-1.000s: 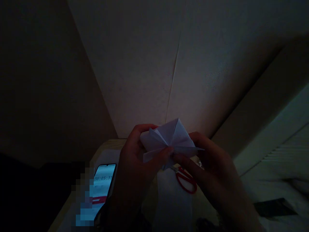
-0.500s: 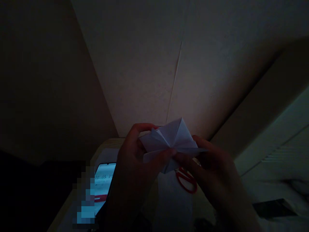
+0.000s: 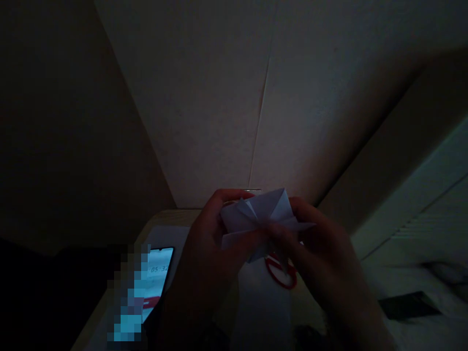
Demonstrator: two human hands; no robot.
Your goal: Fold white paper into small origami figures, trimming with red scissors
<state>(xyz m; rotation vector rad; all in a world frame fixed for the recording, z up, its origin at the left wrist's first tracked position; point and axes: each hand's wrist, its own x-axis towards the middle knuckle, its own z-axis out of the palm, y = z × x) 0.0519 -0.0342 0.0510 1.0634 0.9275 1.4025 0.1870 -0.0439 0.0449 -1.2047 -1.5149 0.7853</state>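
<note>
A folded white paper piece with several creased flaps is held up in front of me in dim light. My left hand grips its left side, thumb pressed on the front and fingers curled over the top edge. My right hand pinches the right side, thumb near the paper's middle. Both hands are closed on the paper, above a small table.
A lit phone lies on the light wooden table at lower left. Red-handled scissors rest on a white sheet beneath my hands. A wall corner rises behind. A bed with pale bedding is at right.
My right thumb has slid toward the paper's middle and the flaps are pressed closer together. The view shifted slightly.
</note>
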